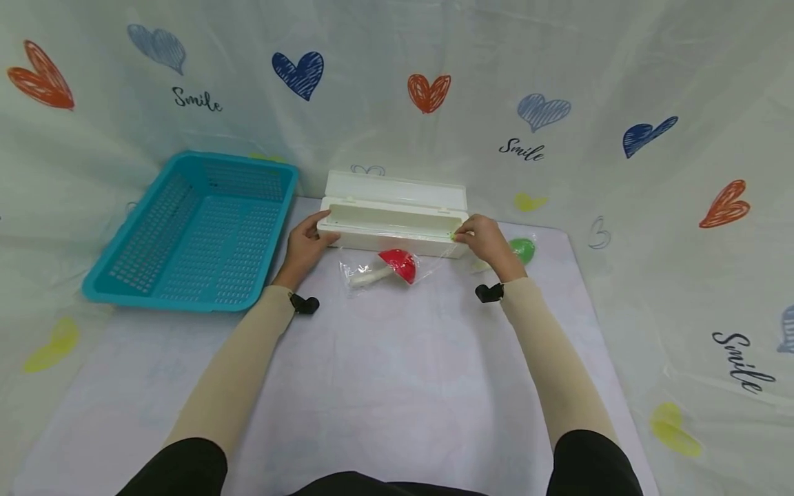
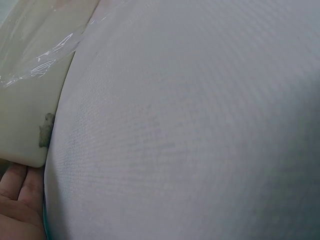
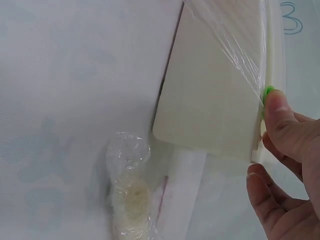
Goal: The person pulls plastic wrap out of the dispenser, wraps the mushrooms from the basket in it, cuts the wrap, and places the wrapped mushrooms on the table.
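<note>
A long off-white cling film dispenser box (image 1: 391, 239) stands on the table with its lid (image 1: 397, 187) raised. My left hand (image 1: 304, 248) grips the box's left end, thumb in front; the left wrist view shows fingertips under its corner. At the right end my right hand (image 1: 486, 241) pinches a small green slider (image 3: 268, 91) on the box's edge, with the thumb on it. Clear film (image 3: 235, 47) hangs down over the box's front. A toy mushroom with a red cap (image 1: 400, 264) and white stem lies on film before the box.
A blue plastic basket (image 1: 201, 300) stands at the left, beside my left forearm. Behind my right hand lies a green-capped toy (image 1: 523, 250) in clear film, partly hidden. A sheet printed with hearts rises behind the white-covered table (image 1: 397, 386).
</note>
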`<state>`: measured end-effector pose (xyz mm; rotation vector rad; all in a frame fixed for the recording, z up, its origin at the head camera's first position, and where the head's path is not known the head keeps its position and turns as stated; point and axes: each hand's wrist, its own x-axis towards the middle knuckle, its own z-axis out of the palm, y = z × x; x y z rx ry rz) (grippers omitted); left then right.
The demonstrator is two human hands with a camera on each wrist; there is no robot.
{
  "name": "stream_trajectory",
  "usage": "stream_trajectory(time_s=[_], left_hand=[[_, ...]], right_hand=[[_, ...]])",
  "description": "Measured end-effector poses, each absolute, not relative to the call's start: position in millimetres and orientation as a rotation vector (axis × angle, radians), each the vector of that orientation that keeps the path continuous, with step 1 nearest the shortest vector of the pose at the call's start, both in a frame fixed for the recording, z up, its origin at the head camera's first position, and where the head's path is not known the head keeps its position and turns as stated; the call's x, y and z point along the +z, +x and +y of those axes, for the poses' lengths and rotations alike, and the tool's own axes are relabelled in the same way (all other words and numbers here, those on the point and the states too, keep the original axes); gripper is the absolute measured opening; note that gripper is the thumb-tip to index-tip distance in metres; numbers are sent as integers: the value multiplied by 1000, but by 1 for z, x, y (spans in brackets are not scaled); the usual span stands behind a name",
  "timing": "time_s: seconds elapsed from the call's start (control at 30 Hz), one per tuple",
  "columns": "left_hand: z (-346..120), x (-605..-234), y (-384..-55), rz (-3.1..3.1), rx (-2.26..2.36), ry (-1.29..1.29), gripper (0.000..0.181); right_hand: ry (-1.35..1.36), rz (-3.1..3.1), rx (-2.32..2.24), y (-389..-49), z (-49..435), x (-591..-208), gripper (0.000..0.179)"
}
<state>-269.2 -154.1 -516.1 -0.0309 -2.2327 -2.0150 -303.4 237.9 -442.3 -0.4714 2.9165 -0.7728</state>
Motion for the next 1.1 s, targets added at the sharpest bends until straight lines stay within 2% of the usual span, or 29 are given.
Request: stream_trajectory(time_s=[0.13,0.4,0.5,0.73,0.9,1.1], left_hand=[[-153,-505,-263,-2230,-2042,-55,60],[-156,-531,-277,-2207,-2041,-50,63],[-155,-530,-277,-2201,-2032,-51,63],[-143,-514,-255,-2399,-1804,53,70],[-124,-495,-220,-2546,-1480,117,71],[-100,-495,-204,-2850,-1301,-190,51]], right_hand=[[-427,2934,-760,-302,244,-443,21],[-432,3012,-818,-297,259,-447,19],[-415,2988,-864,-296,258,-447,20],[-381,2932,-854,-283,247,-442,37],[-565,3035,-918,-260,224,-443,41],[-892,2911,-1026,-237,178,-457,41]])
